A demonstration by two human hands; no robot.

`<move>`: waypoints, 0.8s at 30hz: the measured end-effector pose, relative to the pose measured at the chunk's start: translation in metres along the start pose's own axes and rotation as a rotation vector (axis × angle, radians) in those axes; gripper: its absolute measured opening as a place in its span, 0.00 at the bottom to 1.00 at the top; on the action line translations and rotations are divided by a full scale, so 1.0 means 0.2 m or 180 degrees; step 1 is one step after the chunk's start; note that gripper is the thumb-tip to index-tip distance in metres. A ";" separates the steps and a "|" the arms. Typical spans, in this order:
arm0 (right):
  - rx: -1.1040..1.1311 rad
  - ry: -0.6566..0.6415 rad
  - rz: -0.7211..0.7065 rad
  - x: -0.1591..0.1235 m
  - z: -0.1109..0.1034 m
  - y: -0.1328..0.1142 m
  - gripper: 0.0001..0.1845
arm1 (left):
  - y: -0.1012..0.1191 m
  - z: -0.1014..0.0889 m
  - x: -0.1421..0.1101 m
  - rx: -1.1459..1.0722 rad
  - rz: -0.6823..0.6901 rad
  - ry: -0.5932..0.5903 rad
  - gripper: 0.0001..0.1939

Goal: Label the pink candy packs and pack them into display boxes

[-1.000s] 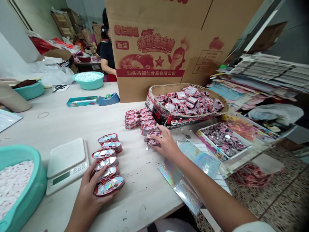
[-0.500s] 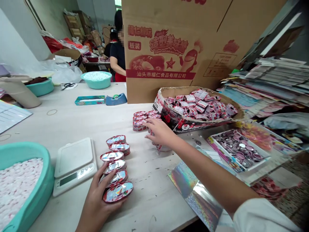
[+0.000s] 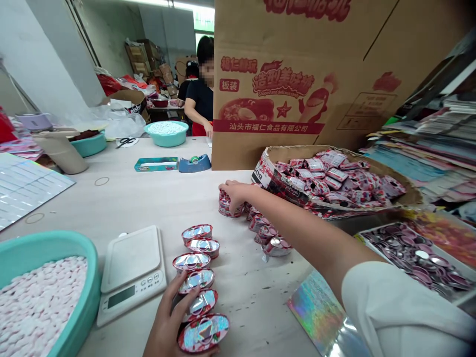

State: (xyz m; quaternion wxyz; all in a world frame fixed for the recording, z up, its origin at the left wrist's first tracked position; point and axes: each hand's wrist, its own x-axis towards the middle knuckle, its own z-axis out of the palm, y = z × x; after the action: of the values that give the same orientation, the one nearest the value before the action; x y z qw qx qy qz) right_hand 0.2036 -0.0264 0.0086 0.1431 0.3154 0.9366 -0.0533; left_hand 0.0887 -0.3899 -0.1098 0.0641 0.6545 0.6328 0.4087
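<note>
A row of several small oval cans [image 3: 191, 261] with shiny silvery lids and red printed sides stands on the table in front of me. My left hand [image 3: 173, 317] curls along the near end of this row, fingers on the cans' left sides and thumb around the nearest one. Farther off, my right hand [image 3: 238, 193] grips oval cans [image 3: 228, 206] in a second group, with fingertips over their tops; how many it holds is hidden. More cans of that group [image 3: 266, 233] trail toward me under my right forearm.
A torn carton [image 3: 282, 181] full of printed wrappers stands behind my right arm, before a tall cardboard box [image 3: 241, 153]. At left are a white scale [image 3: 132, 263] and a turquoise basin [image 3: 87, 277] of pinkish-white pieces. A tray of metal lids [image 3: 420, 253] lies right. A person [image 3: 199, 101] stands beyond.
My right hand has closed on the cans at the far end of the second group. My left hand stays by the near row. The view has shifted, so everything appears farther right and lower.
</note>
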 end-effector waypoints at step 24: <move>0.0047 0.0865 -0.0427 -0.12 0.26 0.06 0.53 | -0.01 -0.02 0.00 0.0308 0.0106 -0.0214 0.45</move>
State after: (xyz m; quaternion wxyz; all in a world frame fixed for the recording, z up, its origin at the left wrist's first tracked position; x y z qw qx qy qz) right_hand 0.2415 -0.0406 -0.0343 0.0088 0.2575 0.9659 -0.0264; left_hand 0.0847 -0.3926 -0.1078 0.0467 0.6807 0.6383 0.3564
